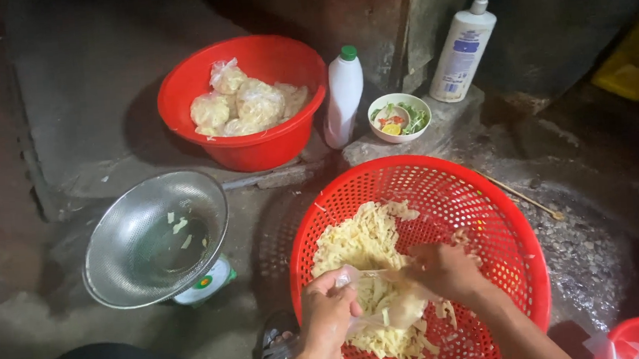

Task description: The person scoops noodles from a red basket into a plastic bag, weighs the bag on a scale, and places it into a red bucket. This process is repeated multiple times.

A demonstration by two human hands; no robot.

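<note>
A red perforated basket [486, 198] on the floor holds a heap of pale yellow shredded strips [357, 240]. Over its near side my left hand [329, 314] grips the mouth of a clear plastic bag [389, 313] that is partly filled with the strips. My right hand [442, 268] is at the bag's opening, fingers closed around a clump of strips and touching the bag's rim.
A red basin [254, 150] with several filled, tied bags [243, 102] sits at the back. A metal bowl [125, 245] rests on a small scale [207, 281] at left. A white bottle [344, 95], a small bowl [399, 118], a pump bottle [464, 49] and a thin stick [523, 199] stand nearby.
</note>
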